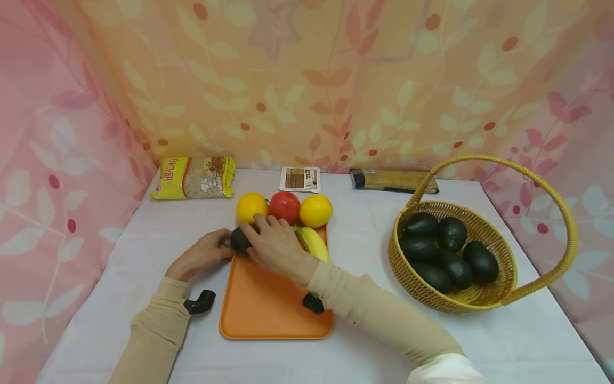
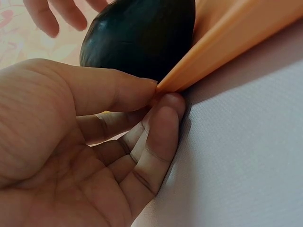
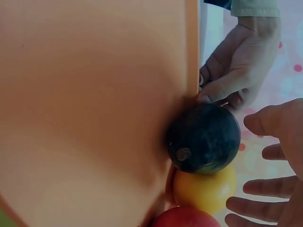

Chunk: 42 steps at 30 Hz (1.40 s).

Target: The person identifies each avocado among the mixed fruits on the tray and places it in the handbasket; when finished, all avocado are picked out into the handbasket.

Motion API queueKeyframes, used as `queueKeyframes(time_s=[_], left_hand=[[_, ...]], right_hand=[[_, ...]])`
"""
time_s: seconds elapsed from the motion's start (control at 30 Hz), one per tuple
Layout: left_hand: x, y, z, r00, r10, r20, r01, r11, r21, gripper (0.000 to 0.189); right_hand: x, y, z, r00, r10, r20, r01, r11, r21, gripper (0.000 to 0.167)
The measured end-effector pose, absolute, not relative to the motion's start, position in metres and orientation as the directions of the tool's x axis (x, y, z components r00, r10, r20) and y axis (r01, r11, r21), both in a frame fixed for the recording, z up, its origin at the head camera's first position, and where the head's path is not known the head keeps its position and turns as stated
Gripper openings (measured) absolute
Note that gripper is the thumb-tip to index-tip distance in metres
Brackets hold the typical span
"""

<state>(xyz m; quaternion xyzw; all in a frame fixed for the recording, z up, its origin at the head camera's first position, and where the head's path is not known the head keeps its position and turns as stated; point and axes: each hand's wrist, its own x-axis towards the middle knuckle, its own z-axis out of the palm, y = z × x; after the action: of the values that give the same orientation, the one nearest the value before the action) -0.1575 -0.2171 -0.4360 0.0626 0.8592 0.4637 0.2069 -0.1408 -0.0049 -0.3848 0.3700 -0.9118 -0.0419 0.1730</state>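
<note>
In the left wrist view my left hand [image 2: 109,127] pinches the rim of an orange tray [image 2: 227,47] between thumb and fingers. A dark avocado [image 3: 203,137] sits at the tray's far left corner, just beyond the left thumb. My right hand [image 1: 280,248] hovers over that corner with its fingers spread; the right wrist view shows a gap between it and the avocado. Beside the avocado are a yellow round fruit [image 1: 251,207], a red apple [image 1: 285,207] and a second yellow fruit [image 1: 316,210]. A banana [image 1: 313,244] lies along the tray's right side, partly behind the right hand.
At right stands a wicker basket [image 1: 398,264] with a tall handle, holding several avocados [image 1: 453,266]. Along the back lie a yellow food bag [image 1: 194,177], a small packet [image 1: 300,179] and a long package [image 1: 393,181]. Dark camera pieces [image 1: 200,302] show near the wrists.
</note>
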Motion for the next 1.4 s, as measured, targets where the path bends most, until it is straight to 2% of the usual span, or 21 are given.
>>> queueKeyframes(time_s=[0.13,0.4,0.6,0.83,1.0,1.23,1.4], left_hand=[[-0.158,-0.217,-0.436,-0.907,0.307,-0.287,-0.074,0.556,0.828,0.033],[-0.159,-0.216,-0.435,-0.907,0.312,-0.284,-0.067,0.556,0.828,0.036],[-0.160,-0.216,-0.436,-0.903,0.327,-0.278,-0.054,0.556,0.829,0.036],[-0.162,-0.217,-0.440,-0.909,0.325,-0.263,-0.035,0.567,0.823,0.036],[-0.161,-0.217,-0.440,-0.908,0.319,-0.271,-0.043,0.573,0.818,0.036],[-0.158,-0.217,-0.439,-0.901,0.318,-0.294,-0.062,0.578,0.814,0.037],[-0.158,-0.218,-0.437,-0.900,0.322,-0.293,-0.063,0.569,0.820,0.038]], right_hand=[[-0.141,-0.006,-0.388,-0.675,-0.693,0.253,-0.659,0.721,0.214,0.056],[-0.138,-0.005,-0.392,-0.664,-0.717,0.214,-0.682,0.697,0.219,0.048],[-0.136,-0.008,-0.392,-0.614,-0.767,0.185,-0.747,0.641,0.175,0.039],[-0.133,-0.009,-0.391,-0.610,-0.773,0.175,-0.742,0.635,0.216,0.025],[-0.132,-0.006,-0.392,-0.604,-0.783,0.147,-0.753,0.621,0.216,0.030],[-0.130,0.005,-0.377,-0.666,-0.742,0.076,-0.739,0.671,0.067,0.056],[-0.132,0.028,-0.355,-0.687,-0.709,0.160,-0.717,0.697,0.006,0.055]])
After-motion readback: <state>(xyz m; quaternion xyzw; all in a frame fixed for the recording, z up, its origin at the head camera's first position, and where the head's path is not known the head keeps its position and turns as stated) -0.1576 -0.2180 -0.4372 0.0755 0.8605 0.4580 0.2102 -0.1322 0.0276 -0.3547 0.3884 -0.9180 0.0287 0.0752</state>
